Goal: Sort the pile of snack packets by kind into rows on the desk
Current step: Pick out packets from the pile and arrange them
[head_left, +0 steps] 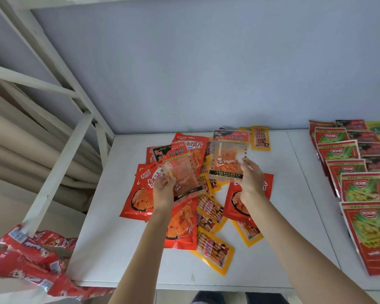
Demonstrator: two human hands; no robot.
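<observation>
white desk (123,249) against blue wall (206,62); left hand (164,189), right hand (251,178) each pinch clear packet above pile (211,211).

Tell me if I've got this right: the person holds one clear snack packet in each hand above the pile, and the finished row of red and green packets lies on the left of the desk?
Not quite. The head view shows the row of red and green packets on the right of the desk, not the left. The rest holds: the left hand and right hand each hold a clear packet above the pile.
</observation>
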